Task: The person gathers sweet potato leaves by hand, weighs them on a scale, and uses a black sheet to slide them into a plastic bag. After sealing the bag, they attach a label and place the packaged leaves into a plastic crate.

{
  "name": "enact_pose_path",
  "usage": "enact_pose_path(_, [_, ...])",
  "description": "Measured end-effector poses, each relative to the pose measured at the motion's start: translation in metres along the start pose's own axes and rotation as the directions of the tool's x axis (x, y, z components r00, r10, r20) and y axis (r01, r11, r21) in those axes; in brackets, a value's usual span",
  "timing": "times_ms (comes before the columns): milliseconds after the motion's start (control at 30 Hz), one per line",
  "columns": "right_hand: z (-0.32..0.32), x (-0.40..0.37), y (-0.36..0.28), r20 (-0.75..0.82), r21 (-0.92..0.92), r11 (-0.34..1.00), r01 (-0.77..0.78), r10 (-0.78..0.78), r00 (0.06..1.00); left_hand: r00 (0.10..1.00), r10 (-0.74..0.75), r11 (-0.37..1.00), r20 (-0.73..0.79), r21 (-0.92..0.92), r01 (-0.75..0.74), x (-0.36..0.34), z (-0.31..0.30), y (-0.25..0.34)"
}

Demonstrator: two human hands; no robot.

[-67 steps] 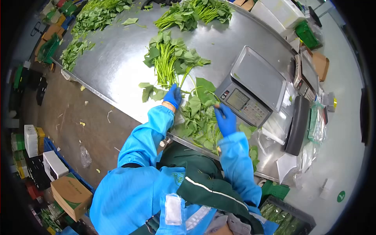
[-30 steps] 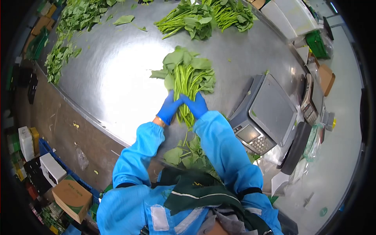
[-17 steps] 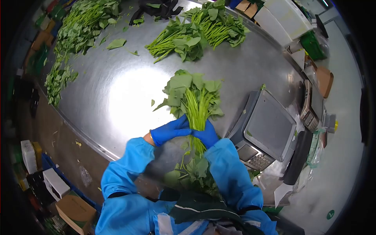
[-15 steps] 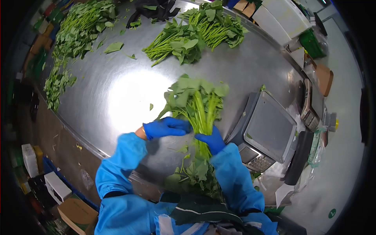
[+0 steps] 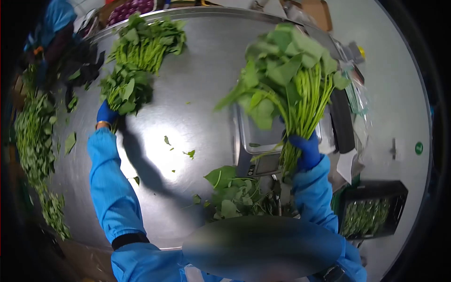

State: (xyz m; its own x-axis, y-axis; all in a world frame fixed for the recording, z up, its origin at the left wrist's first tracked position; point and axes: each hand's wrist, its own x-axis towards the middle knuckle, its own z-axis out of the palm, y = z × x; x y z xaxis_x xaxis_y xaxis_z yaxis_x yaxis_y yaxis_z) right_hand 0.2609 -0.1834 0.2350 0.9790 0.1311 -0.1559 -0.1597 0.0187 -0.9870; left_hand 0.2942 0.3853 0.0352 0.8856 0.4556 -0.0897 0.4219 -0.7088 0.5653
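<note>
My right hand [image 5: 305, 149], in a blue glove, is closed around the stems of a large bunch of leafy greens [image 5: 310, 94]. The bunch is upright, leaves away from me, above the scale [image 5: 265, 162], and hides much of its plate. My left hand [image 5: 107, 113], also gloved, is stretched to the far left, at the stem end of another bunch of leafy greens [image 5: 126, 89] lying on the table. Leaves cover part of its fingers, and a bit of stem shows below the hand. A further bunch [image 5: 148, 44] lies just behind that one.
Loose greens [image 5: 235, 195] lie at the near edge, beside the scale. A long heap of greens [image 5: 35, 136] runs along the left side of the metal table [image 5: 211, 70]. At right stands a black crate [image 5: 373, 209] with greens inside. Another person's blue sleeve [image 5: 58, 14] shows far left.
My view has turned. My left hand has left the held bunch and reached out to a bunch on the table. My right hand has carried its bunch over the scale.
</note>
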Motion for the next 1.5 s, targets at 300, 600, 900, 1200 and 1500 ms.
enact_pose_path(300, [-0.075, 0.073, 0.053, -0.021, -0.230, 0.971, -0.063, 0.060, 0.998, 0.995, 0.102, 0.994, 0.007, -0.039, -0.102, -0.064, 0.042, 0.003])
enact_pose_path(600, [-0.075, 0.070, 0.073, -0.065, -0.649, 0.752, 0.117, -0.207, 0.976, 0.968, -0.169, 0.986, -0.185, -0.028, 0.167, -0.303, 0.060, 0.059])
enact_pose_path(900, [-0.059, -0.053, 0.066, -0.095, -0.183, 0.936, 0.301, -0.322, 0.942, 0.915, -0.392, 0.567, 0.095, -0.758, 0.322, -0.429, 0.099, 0.060])
enact_pose_path(1200, [0.066, -0.171, 0.153, 0.737, -0.136, 0.980, -0.148, 0.200, 0.646, 0.912, -0.352, 0.447, 0.209, -0.819, 0.360, -0.476, 0.138, 0.178])
enact_pose_path(1500, [0.046, -0.155, 0.193, 0.575, -0.331, 0.795, -0.509, 0.597, 0.559, 0.927, -0.225, -0.174, 0.300, -0.948, 0.265, -0.518, 0.099, 0.211])
